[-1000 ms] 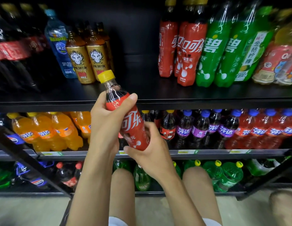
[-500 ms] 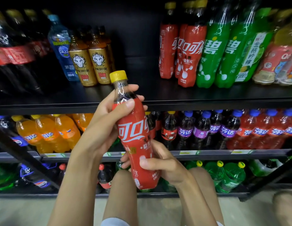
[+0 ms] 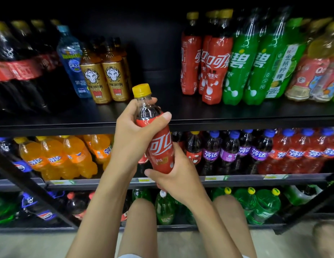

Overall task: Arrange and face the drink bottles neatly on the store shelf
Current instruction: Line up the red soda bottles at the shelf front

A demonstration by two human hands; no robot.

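The cola bottle [image 3: 160, 149], red-sleeved with a yellow cap [image 3: 141, 90], is held in the air in front of the edge of the top shelf [image 3: 237, 121]. It touches no shelf and leans a little, the cap tipped to the left. The left hand [image 3: 130, 135] grips its clear neck and shoulder: the fingers curl round the far side and the thumb [image 3: 160, 118] lies across the top rim of the red sleeve. The right hand [image 3: 179, 177] cups the base from below, its thumb [image 3: 153, 173] pressed across the lower front; its other fingers go behind the bottle and are mostly hidden. Above and beyond the left fingers the shelf has a bare dark gap. Left of that gap, up from the left fingers, stand gold Predator bottles [image 3: 104, 79] with a blue water bottle [image 3: 71, 58] just beside them. Up and to the right of the fingers stand matching red cola bottles [image 3: 212, 67], then green Sprite bottles [image 3: 242, 66]. On the middle shelf, orange Fanta bottles [image 3: 69, 155] lie left of the left wrist, and purple-labelled bottles [image 3: 227, 153] stand right of the right hand's fingers, with red ones [image 3: 296, 151] farther out. Below both wrists are bare knees [image 3: 142, 220] and, behind them, large green bottles [image 3: 263, 203] on the bottom shelf.
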